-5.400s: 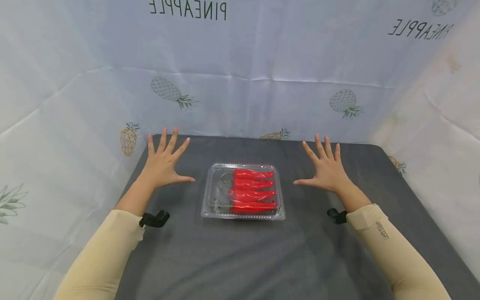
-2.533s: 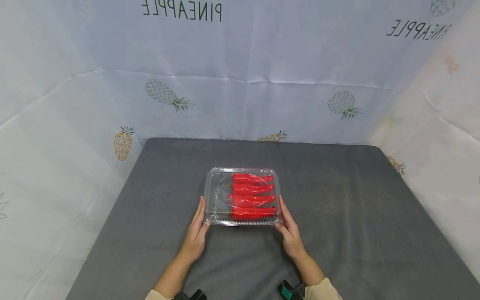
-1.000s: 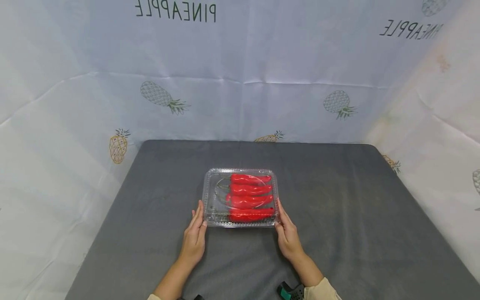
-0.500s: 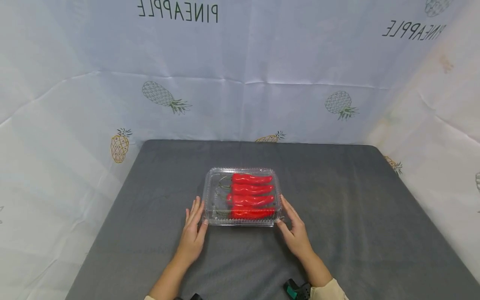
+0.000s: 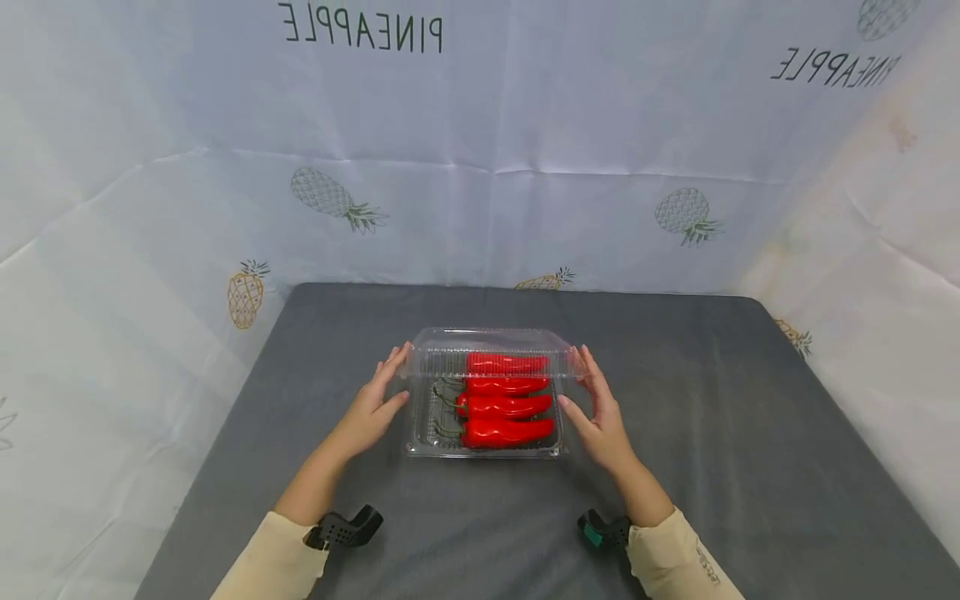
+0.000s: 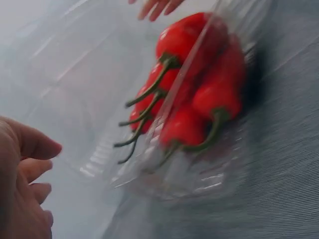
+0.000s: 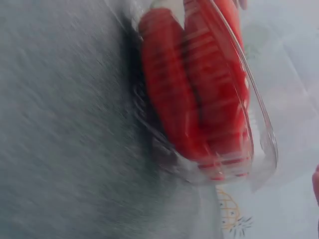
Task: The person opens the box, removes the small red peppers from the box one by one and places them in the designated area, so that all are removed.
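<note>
Your tabletop [image 5: 712, 433] is a dark grey, fabric-like surface with rounded far corners; its left, far and right edges meet a pale cloth backdrop. One item lies directly on it: a clear plastic clamshell box [image 5: 420, 437], roughly midway between the left and right edges and well apart from both. Its base sits flat on the tabletop, its lid [image 5: 491, 340] is raised at the far side. In the base you have four red chili peppers [image 5: 504, 407], side by side.
</note>
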{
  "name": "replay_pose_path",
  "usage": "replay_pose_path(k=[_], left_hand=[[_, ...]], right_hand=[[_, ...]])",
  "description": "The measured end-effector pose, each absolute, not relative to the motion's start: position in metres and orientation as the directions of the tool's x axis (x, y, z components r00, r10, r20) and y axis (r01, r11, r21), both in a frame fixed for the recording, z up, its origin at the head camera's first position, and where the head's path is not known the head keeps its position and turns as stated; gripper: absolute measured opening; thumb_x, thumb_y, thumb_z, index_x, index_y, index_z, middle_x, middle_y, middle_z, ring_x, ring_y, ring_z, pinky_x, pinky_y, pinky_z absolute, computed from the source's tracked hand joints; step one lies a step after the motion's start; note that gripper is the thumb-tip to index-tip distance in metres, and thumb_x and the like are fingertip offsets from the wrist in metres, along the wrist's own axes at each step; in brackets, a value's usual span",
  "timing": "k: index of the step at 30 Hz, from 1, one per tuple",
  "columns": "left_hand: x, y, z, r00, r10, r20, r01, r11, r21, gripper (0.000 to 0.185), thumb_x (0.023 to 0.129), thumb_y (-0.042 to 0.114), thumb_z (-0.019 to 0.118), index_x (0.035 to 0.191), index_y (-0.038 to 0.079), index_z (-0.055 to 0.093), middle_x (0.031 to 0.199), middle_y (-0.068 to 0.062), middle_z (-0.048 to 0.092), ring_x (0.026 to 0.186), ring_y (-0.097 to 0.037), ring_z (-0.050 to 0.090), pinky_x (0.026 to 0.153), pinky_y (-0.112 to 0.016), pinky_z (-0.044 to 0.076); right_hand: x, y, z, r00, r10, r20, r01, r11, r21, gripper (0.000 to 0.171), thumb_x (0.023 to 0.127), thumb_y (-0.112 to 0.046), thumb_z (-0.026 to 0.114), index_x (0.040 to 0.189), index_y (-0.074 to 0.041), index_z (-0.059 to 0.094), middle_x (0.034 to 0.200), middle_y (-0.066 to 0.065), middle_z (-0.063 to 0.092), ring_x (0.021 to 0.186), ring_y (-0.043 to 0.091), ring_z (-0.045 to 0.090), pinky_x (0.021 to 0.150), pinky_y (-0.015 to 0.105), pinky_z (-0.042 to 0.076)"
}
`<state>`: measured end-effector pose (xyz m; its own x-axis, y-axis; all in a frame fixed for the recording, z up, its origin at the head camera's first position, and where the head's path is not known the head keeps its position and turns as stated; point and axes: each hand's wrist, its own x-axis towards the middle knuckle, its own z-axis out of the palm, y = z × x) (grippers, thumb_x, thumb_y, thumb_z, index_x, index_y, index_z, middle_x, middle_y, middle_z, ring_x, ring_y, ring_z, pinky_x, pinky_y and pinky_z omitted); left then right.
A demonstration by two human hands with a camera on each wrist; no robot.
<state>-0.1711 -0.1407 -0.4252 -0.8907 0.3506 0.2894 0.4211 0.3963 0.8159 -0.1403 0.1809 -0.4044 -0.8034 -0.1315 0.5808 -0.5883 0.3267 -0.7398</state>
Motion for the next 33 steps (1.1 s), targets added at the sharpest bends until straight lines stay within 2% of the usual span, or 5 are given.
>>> replay_pose_path(k=[5, 13, 17, 24, 33], left_hand=[[-0.196, -0.142, -0.423, -0.895, 0.373, 0.246, 0.385, 0.362, 0.849, 0.065, 0.088, -0.005, 0.046, 0.145, -0.008, 0.016, 0.15, -0.03, 0.015, 0.141, -0.044, 0.003, 0.111, -0.06, -0.003], [-0.221, -0.138, -0.424, -0.902, 0.393, 0.181, 0.312, 0.304, 0.9, 0.071, 0.087, -0.008, 0.046, 0.146, -0.007, 0.007, 0.153, -0.025, 0.01, 0.142, -0.042, 0.008, 0.113, -0.056, 0.009], [-0.232, -0.134, -0.429, -0.902, 0.399, 0.164, 0.269, 0.222, 0.937, 0.071, 0.085, -0.005, 0.045, 0.144, -0.01, 0.007, 0.153, -0.026, 0.005, 0.142, -0.04, 0.002, 0.114, -0.053, 0.006], [-0.258, -0.138, -0.458, -0.887, 0.416, 0.201, 0.255, 0.078, 0.964, 0.076, 0.085, 0.021, 0.053, 0.146, -0.006, 0.015, 0.155, -0.02, 0.004, 0.144, -0.031, 0.004, 0.117, -0.043, 0.009], [-0.255, -0.13, -0.44, -0.93, 0.368, 0.013, 0.105, 0.231, 0.967, 0.065, 0.088, -0.002, 0.043, 0.144, -0.011, 0.011, 0.153, -0.027, 0.002, 0.142, -0.041, 0.003, 0.115, -0.05, 0.01]], right_hand=[[-0.155, 0.183, -0.399, -0.789, -0.147, 0.596, -0.605, 0.357, -0.712, 0.068, 0.076, 0.017, 0.055, 0.137, 0.019, 0.024, 0.137, 0.04, 0.034, 0.127, -0.002, 0.037, 0.104, 0.008, 0.028], [-0.19, 0.187, -0.408, -0.922, -0.273, 0.275, -0.365, 0.377, -0.851, 0.073, 0.089, 0.0, 0.05, 0.146, 0.007, 0.005, 0.154, 0.026, 0.008, 0.142, 0.043, 0.008, 0.111, 0.061, 0.009], [-0.214, 0.191, -0.433, -0.928, -0.308, 0.209, -0.31, 0.325, -0.894, 0.073, 0.093, -0.003, 0.045, 0.147, 0.004, -0.003, 0.155, 0.022, -0.004, 0.143, 0.041, 0.0, 0.111, 0.06, 0.005], [-0.241, 0.19, -0.454, -0.948, -0.273, 0.16, -0.244, 0.306, -0.92, 0.067, 0.095, -0.008, 0.041, 0.147, 0.004, 0.001, 0.155, 0.022, 0.001, 0.144, 0.037, 0.004, 0.114, 0.052, 0.008], [-0.233, 0.183, -0.432, -0.966, -0.258, 0.028, -0.112, 0.317, -0.942, 0.064, 0.097, -0.011, 0.037, 0.145, 0.009, -0.001, 0.153, 0.027, 0.002, 0.143, 0.036, 0.004, 0.115, 0.05, 0.008]])
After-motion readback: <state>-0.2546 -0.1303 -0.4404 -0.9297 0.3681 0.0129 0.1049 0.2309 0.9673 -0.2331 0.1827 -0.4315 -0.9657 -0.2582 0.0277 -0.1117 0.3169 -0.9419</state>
